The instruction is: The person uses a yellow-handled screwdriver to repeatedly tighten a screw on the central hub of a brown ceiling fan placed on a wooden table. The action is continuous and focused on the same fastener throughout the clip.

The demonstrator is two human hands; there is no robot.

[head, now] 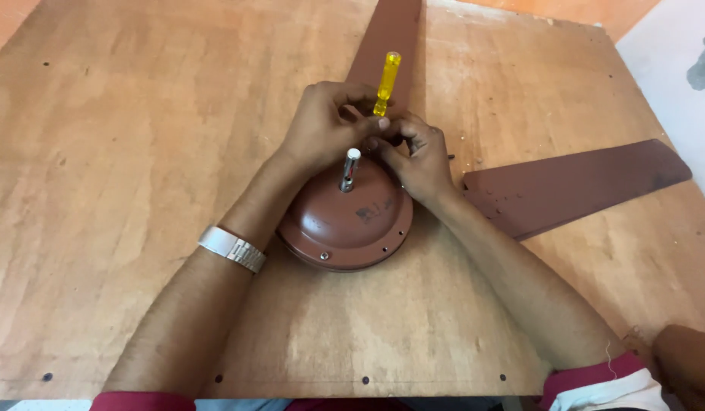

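A brown ceiling fan motor housing lies on a plywood board, with a short metal shaft sticking up from its middle. One brown blade runs away from me, another blade points right. My left hand holds a screwdriver with a yellow handle upright at the far rim of the housing, where the far blade joins. My right hand rests beside it, fingertips pinched at the screwdriver's lower end. The tip and whatever it touches are hidden by my fingers.
A silver watch sits on my left wrist. The board shows several small dark screw holes along its near edge. A pale floor patch lies past the board's right corner. A brown object sits at the bottom right.
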